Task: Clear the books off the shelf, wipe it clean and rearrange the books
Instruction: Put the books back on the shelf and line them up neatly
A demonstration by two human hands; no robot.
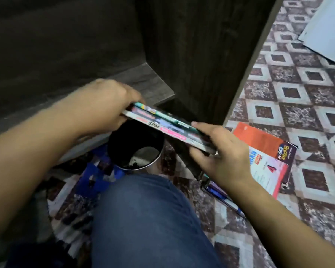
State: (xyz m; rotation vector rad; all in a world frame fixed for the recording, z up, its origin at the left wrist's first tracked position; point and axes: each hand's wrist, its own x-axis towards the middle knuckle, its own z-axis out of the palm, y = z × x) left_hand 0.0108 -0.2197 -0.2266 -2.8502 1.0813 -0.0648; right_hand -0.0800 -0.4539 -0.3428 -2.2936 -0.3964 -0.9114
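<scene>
Head view: books (168, 126) held just in front of the shelf (143, 82) edge. Left hand (104, 105) grip is clamped on one end, right hand (219, 151) grip on the other. Black can (135, 149) sits below the shelf. Orange book (259, 144) lies flat on the patterned tile floor (290, 70), right of the shelf.

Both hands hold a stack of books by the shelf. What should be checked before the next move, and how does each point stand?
1. Left hand grips one end of the stack of books: ok.
2. Right hand holds the other end: ok.
3. Shelf board wiped clean: cannot tell.
4. Drop path clear: not ok, black container sits right under the stack.
5. Orange book lies flat on the floor: ok.
</scene>
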